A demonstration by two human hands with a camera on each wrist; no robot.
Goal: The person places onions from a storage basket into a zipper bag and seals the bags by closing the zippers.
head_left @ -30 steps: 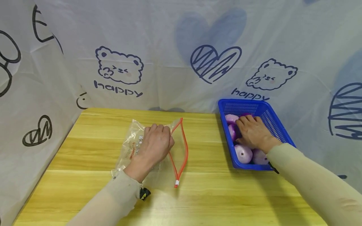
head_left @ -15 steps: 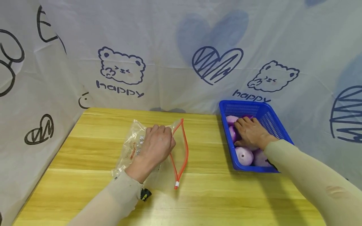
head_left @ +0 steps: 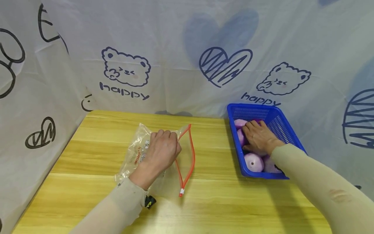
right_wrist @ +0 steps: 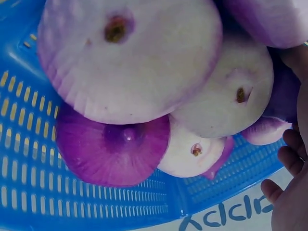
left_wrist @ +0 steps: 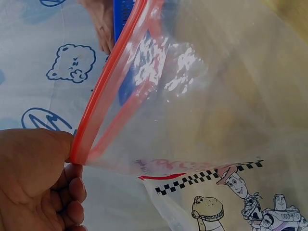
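My left hand (head_left: 163, 148) pinches a clear zip bag (left_wrist: 226, 101) by one end of its red zip edge (left_wrist: 103, 86), between thumb and fingers. The bag's mouth gapes to the right, and cartoon figures are printed on its side. At the right my right hand (head_left: 260, 138) reaches down into a blue basket (head_left: 243, 165) of purple onions. In the right wrist view its thumb and curled fingers lie round a dark purple onion (right_wrist: 284, 96), largely hidden. A pale onion (head_left: 253, 162) sits at the basket's near left corner.
More onions crowd the basket, among them a large pale one (right_wrist: 134, 62) and a bright purple one (right_wrist: 115, 149). The wooden table (head_left: 210, 208) meets a white printed cloth (head_left: 175, 39) at the back and left.
The head view has shifted slightly. The right hand stays in the basket with its fingers moved only a little; the left hand keeps holding the bag in place.
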